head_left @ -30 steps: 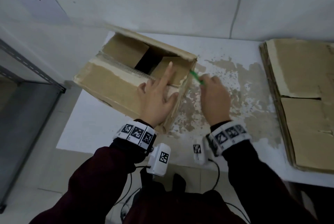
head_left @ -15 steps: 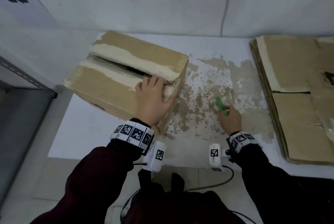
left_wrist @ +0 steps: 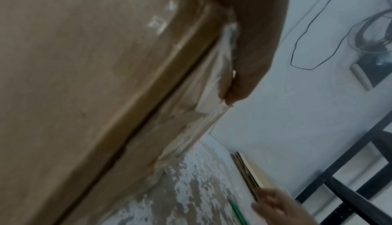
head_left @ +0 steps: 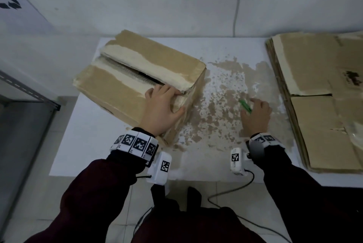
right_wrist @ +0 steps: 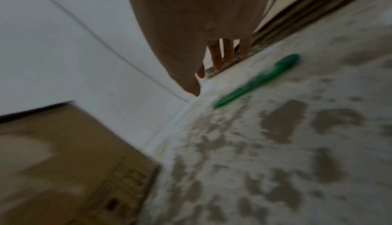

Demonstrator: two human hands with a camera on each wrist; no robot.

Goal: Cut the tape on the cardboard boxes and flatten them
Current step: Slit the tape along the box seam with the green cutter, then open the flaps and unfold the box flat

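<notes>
A cardboard box (head_left: 117,89) lies at the table's left, its two top flaps lowered with a narrow slit between them. My left hand (head_left: 163,109) grips the near right corner: the fingers lie on the top flap with their tips at the slit, and the thumb (left_wrist: 250,61) presses on the taped end face. A green cutter (head_left: 245,106) lies on the table right of the box. My right hand (head_left: 257,115) hovers just over the cutter (right_wrist: 256,81) with its fingers (right_wrist: 216,57) spread and straight, holding nothing.
A stack of flattened cardboard (head_left: 324,95) fills the table's right side. The white table (head_left: 98,154) has a worn, patchy brown middle. A metal shelf (head_left: 29,93) stands at the left, a wall with a cable (head_left: 237,7) behind.
The open flaps came down under my left hand. My right hand carried the green cutter from the box's end to the right and let it go onto the table.
</notes>
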